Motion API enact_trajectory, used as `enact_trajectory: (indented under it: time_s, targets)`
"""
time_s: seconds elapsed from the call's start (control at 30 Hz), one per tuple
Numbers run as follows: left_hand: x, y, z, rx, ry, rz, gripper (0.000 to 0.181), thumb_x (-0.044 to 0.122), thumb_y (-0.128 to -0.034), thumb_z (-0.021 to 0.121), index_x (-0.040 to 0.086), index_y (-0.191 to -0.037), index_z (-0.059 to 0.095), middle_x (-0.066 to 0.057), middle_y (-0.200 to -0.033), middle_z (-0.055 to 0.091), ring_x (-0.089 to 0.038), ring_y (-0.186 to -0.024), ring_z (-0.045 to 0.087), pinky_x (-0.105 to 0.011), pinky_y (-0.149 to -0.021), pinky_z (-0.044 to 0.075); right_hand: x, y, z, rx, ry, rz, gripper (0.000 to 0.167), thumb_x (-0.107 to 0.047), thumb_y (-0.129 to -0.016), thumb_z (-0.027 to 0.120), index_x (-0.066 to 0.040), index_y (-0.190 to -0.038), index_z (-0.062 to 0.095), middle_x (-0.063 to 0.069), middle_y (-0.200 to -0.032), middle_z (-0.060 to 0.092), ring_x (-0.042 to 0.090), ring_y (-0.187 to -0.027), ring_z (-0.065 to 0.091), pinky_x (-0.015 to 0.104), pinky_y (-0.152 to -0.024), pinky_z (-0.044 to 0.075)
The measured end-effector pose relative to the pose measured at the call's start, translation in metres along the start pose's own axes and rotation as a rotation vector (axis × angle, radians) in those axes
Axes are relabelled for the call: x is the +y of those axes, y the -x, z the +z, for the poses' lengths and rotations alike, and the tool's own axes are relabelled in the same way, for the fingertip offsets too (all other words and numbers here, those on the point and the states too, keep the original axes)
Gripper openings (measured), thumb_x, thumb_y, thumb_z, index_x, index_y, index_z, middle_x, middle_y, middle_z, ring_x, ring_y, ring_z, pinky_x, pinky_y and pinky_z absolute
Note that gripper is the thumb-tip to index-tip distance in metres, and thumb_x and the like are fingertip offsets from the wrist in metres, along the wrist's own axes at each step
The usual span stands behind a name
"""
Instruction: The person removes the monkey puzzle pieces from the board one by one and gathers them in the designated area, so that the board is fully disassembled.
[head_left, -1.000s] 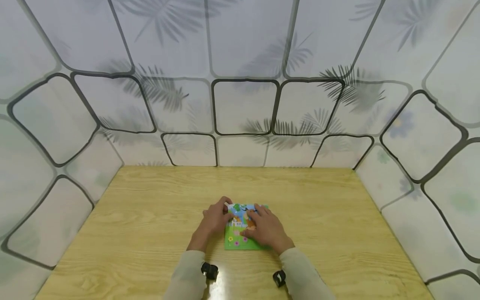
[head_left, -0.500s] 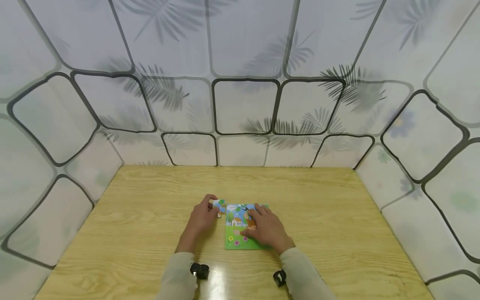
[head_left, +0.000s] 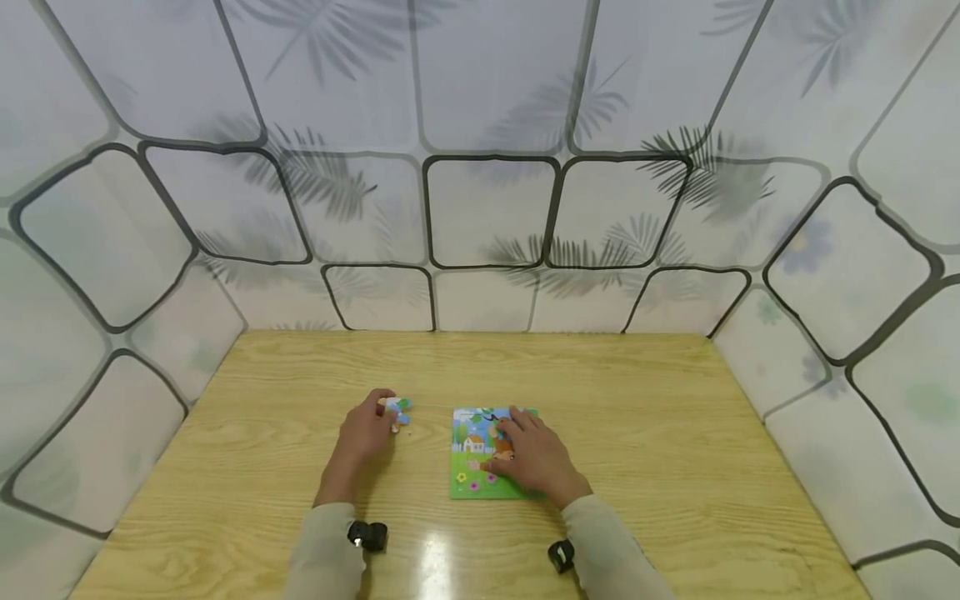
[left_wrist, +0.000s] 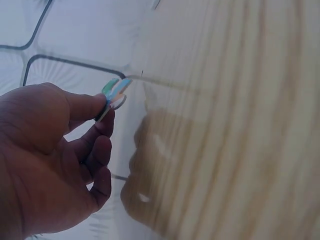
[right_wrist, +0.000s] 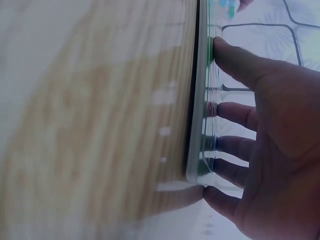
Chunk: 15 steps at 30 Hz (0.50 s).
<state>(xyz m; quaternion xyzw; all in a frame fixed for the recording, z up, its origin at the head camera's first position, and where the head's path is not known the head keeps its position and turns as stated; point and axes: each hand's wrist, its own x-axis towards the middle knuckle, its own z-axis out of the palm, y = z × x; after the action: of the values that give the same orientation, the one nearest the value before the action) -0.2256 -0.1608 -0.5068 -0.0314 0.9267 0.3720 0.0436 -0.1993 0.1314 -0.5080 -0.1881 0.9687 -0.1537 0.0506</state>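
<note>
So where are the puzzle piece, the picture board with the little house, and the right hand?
Puzzle piece (head_left: 397, 407): head view, on its printed face.
Picture board (head_left: 471, 457): head view, on the uncovered left part of its printed face.
Right hand (head_left: 542, 455): head view, on the back of the hand.

leaf-patterned walls (head_left: 491, 212); glossy table (head_left: 660, 425), seemingly wooden

A yellowish wood-grained table (head_left: 660, 433) carries a colourful square picture board (head_left: 472, 468) lying flat near its middle.
</note>
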Motion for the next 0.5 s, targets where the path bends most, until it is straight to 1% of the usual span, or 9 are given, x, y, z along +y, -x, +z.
enact_trajectory:
  time_s: [0.07, 0.17, 0.23, 0.33, 0.43, 0.5]
  targets:
    - [-0.003, 0.000, -0.004, 0.010, -0.031, -0.009, 0.040, 0.021, -0.1004, 0.048, 0.010, -0.139, 0.045, -0.021, -0.123, 0.061, -0.039, -0.111, 0.059, -0.061, -0.095, 0.040, 0.001, 0.000, 0.001, -0.009, 0.000, 0.001, 0.070, -0.059, -0.083, 0.065, -0.015, -0.136, 0.053, 0.016, -0.152, 0.039, 0.037, -0.139, 0.038, 0.050, -0.111, 0.035]
    - [-0.007, 0.000, -0.010, 0.028, -0.080, -0.025, 0.040, 0.020, -0.1002, 0.049, 0.008, -0.138, 0.045, -0.019, -0.120, 0.063, -0.038, -0.111, 0.058, -0.065, -0.095, 0.034, 0.002, 0.001, -0.001, -0.024, -0.017, -0.004, 0.067, -0.056, -0.085, 0.065, -0.015, -0.137, 0.053, 0.016, -0.153, 0.037, 0.038, -0.140, 0.036, 0.052, -0.111, 0.034]
    - [-0.010, 0.000, -0.013, 0.037, -0.118, -0.041, 0.041, 0.019, -0.1003, 0.049, 0.007, -0.139, 0.045, -0.019, -0.119, 0.062, -0.039, -0.111, 0.057, -0.066, -0.092, 0.034, 0.003, 0.002, -0.002, -0.035, -0.031, -0.010, 0.065, -0.053, -0.086, 0.066, -0.015, -0.137, 0.052, 0.016, -0.154, 0.035, 0.039, -0.141, 0.035, 0.053, -0.110, 0.034]
    - [-0.013, 0.000, -0.018, 0.044, -0.171, -0.075, 0.042, 0.020, -0.1009, 0.048, 0.007, -0.140, 0.045, -0.020, -0.122, 0.060, -0.041, -0.116, 0.053, -0.068, -0.092, 0.035, 0.003, 0.004, -0.004, -0.043, -0.049, -0.024, 0.064, -0.048, -0.087, 0.067, -0.014, -0.138, 0.052, 0.017, -0.154, 0.035, 0.040, -0.141, 0.034, 0.056, -0.110, 0.034]
    - [-0.015, 0.000, -0.020, 0.048, -0.210, -0.097, 0.042, 0.021, -0.1009, 0.047, 0.006, -0.140, 0.045, -0.023, -0.123, 0.057, -0.045, -0.119, 0.049, -0.069, -0.092, 0.035, 0.003, 0.005, -0.005, -0.045, -0.052, -0.028, 0.064, -0.048, -0.087, 0.067, -0.013, -0.138, 0.052, 0.018, -0.154, 0.034, 0.040, -0.141, 0.034, 0.056, -0.109, 0.035]
    - [-0.016, 0.000, -0.020, 0.047, -0.228, -0.099, 0.041, 0.020, -0.1007, 0.048, 0.005, -0.139, 0.047, -0.025, -0.125, 0.054, -0.046, -0.119, 0.048, -0.070, -0.091, 0.035, 0.004, 0.004, -0.004, -0.043, -0.050, -0.026, 0.064, -0.048, -0.087, 0.066, -0.014, -0.139, 0.052, 0.017, -0.154, 0.034, 0.039, -0.141, 0.034, 0.056, -0.109, 0.035]
